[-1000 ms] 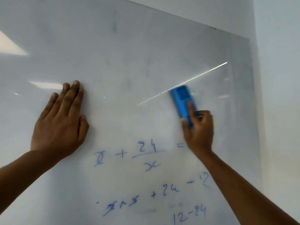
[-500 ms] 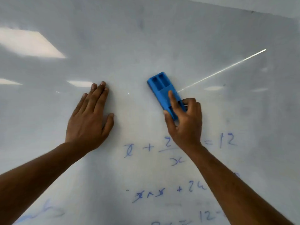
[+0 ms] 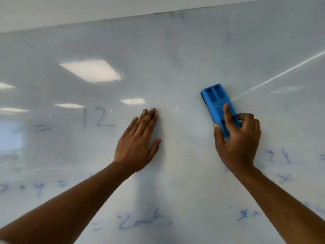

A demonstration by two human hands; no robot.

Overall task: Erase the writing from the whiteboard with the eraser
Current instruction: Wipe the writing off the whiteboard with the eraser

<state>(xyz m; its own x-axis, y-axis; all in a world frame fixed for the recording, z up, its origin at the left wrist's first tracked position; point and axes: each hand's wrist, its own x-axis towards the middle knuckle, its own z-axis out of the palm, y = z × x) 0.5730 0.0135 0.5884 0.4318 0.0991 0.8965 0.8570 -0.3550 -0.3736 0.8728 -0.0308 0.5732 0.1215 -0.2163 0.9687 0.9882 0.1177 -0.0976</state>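
A glossy whiteboard point(image 3: 175, 53) fills the view. My right hand point(image 3: 237, 143) grips a blue plastic eraser point(image 3: 217, 103) and presses it flat on the board, its long side tilted up to the left. My left hand point(image 3: 139, 143) lies flat on the board to the left of the eraser, fingers together, holding nothing. Blue writing is on the board: a faint "12" point(image 3: 99, 118) left of my left hand, "24" over "x" point(image 3: 279, 157) right of my right wrist, and a scrawl point(image 3: 140, 221) low in the middle.
The board's top edge point(image 3: 158, 14) meets a pale wall above. Ceiling lights reflect in the board at upper left point(image 3: 91, 70). A thin bright streak point(image 3: 281, 74) runs up to the right from the eraser. More faint blue writing point(image 3: 35, 187) sits at the lower left.
The view has swung left, so both hands and the writing sit further right in the frame. The eraser has moved left along the board, closer to my left hand, which stays flat.
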